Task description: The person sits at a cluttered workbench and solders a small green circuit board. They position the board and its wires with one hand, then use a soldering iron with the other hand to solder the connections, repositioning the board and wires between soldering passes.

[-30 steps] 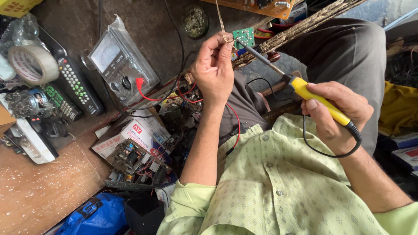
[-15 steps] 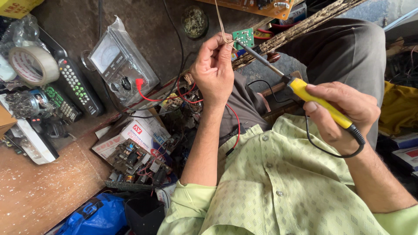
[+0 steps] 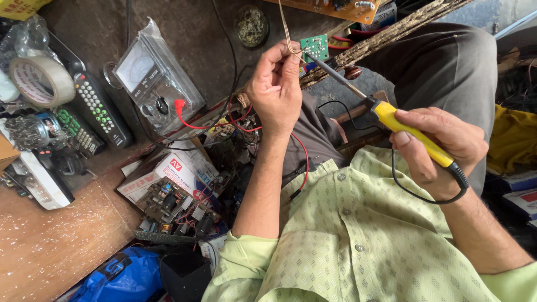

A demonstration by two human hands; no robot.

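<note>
Nearby, multimeter (image 3: 154, 84), remote (image 3: 102, 109), tape roll (image 3: 40, 81), left hand (image 3: 276, 89) pinching solder wire (image 3: 284, 28)

**Lighting/quality: soft daylight, sharp centre**

Even, diffuse light, brighter from upper right; no hard shadows. Pale green shirt (image 3: 358, 246) is the brightest area, not clipped. Mild glare on the plastic bag over the meter (image 3: 154, 78). Dark floor and lower-left corner run dim, detail muddy. Hands in focus, no motion blur. Slight wide-angle stretch at edges.

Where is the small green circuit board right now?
The green circuit board sits top centre, just right of the left hand, at the soldering iron tip.
</note>
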